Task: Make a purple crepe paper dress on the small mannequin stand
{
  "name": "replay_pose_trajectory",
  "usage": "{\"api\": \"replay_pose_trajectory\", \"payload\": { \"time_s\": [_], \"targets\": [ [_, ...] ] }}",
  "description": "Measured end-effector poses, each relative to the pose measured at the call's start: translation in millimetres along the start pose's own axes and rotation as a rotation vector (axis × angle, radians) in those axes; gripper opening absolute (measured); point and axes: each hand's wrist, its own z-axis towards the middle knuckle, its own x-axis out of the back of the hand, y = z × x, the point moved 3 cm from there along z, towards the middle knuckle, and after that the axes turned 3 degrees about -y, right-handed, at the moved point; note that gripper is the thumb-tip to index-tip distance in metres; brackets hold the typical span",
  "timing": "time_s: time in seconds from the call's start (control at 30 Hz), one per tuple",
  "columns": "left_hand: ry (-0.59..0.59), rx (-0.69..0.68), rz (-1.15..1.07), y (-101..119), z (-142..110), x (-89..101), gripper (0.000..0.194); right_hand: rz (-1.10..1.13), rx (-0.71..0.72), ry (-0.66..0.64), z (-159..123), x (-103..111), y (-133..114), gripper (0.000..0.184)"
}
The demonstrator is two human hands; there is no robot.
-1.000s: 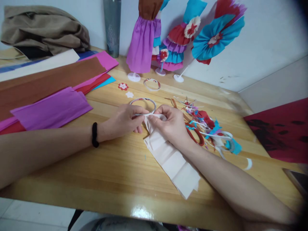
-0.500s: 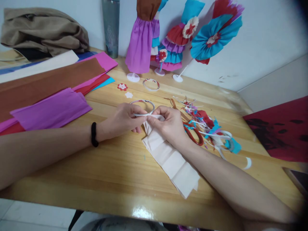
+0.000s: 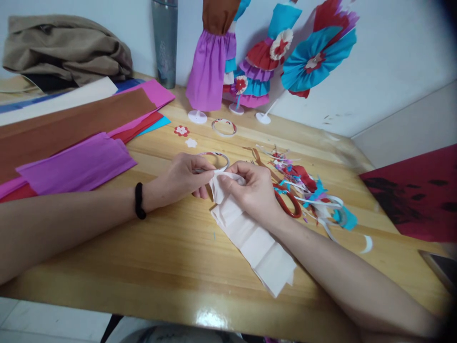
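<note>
My left hand (image 3: 187,176), with a black band round the wrist, is closed in a pinch on a thin roll of tape (image 3: 223,160) that stands out above its fingertips. Its thumb also meets the top corner of a creased off-white paper strip (image 3: 255,250). Thumb and fingers of my right hand (image 3: 252,188) pinch the same strip near that end, a small gap from the left thumb. From there the strip slants down toward the table's front edge in loose folds. What lies between the fingertips is partly hidden.
Red-handled scissors (image 3: 293,202) lie among paper scraps (image 3: 303,176) on the right. A second tape roll (image 3: 224,127) and paper flowers (image 3: 182,131) are behind my hands. Folded coloured paper (image 3: 78,164) covers the left. Paper dresses on stands (image 3: 207,71) and a bottle (image 3: 166,47) line the wall.
My hands have drawn slightly apart, opening a small gap between the thumbs with the strip's edge showing there. The tape roll has tipped a little lower.
</note>
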Motion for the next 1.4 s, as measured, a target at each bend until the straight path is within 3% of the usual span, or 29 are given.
{"api": "replay_pose_trajectory", "payload": {
  "time_s": [0.3, 0.63, 0.93, 1.4],
  "targets": [
    [0.024, 0.021, 0.036, 0.2, 1.0, -0.2, 0.015, 0.010, 0.053, -0.001, -2.8, 0.8, -1.4, 0.015],
    [0.006, 0.028, 0.074, -0.4, 0.3, -0.4, 0.018, 0.138, 0.104, -0.094, -2.5, -3.0, -4.5, 0.012],
    [0.019, 0.012, 0.054, 1.2, -0.1, -1.2, 0.020, 0.076, 0.036, 0.010, 0.9, 0.5, 3.4, 0.014],
    [0.016, 0.050, 0.052, 1.5, -0.3, -1.8, 0.019, 0.030, 0.003, 0.047, 2.4, 0.7, 7.2, 0.015]
  ]
}}
